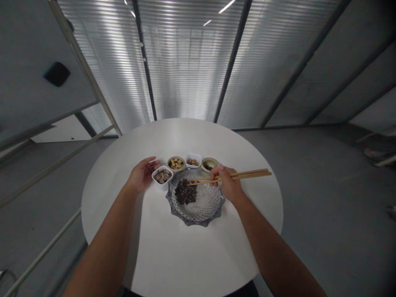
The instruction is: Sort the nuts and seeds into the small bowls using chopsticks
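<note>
My right hand (229,182) is closed round a pair of wooden chopsticks (250,175). Their tips reach into a clear glass bowl with a scalloped rim (196,221), at the edge of a heap of dark seeds (185,193) on its left side. My left hand (142,174) has its fingers apart and holds nothing. It is beside a white square dish of striped sunflower seeds (162,176); whether it touches the dish, I cannot tell. Behind the glass bowl are a round bowl of peanuts (176,163), a white dish of brown nuts (193,160) and a greenish bowl (210,161) with a few dark bits.
Everything stands on a round white table (182,255). Metal rails (55,165) run along the left side. Beyond the table is a glass wall with blinds (185,74), and grey floor (324,198) lies to the right.
</note>
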`<state>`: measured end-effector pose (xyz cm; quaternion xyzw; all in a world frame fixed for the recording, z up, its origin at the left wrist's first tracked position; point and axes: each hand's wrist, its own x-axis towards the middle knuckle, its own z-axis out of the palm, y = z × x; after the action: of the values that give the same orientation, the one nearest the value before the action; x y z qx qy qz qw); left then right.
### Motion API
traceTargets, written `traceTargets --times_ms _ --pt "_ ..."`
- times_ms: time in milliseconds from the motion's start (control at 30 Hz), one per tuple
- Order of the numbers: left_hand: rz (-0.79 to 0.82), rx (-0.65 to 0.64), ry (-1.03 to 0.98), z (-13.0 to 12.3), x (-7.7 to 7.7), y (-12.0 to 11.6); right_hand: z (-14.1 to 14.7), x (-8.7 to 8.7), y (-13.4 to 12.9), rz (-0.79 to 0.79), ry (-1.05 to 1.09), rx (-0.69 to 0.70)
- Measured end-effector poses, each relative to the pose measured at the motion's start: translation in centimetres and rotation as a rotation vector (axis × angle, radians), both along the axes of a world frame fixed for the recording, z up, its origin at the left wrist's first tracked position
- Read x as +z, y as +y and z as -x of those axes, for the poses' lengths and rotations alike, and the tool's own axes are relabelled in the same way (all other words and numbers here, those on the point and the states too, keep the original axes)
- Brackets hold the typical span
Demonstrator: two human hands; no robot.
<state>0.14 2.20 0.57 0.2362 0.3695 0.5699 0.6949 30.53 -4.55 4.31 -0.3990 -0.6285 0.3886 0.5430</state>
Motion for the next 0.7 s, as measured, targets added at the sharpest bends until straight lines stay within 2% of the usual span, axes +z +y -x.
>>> traceTargets --times_ms 333,700 --pt "0.022 0.01 -0.008 -0.01 0.41 -0.28 0.43 -0.23 -0.2 0.01 -0.094 -0.002" --pt "0.028 0.008 -0.003 0.1 0.39 -0.38 0.91 -0.43 -0.43 0.04 -0.066 -0.002"
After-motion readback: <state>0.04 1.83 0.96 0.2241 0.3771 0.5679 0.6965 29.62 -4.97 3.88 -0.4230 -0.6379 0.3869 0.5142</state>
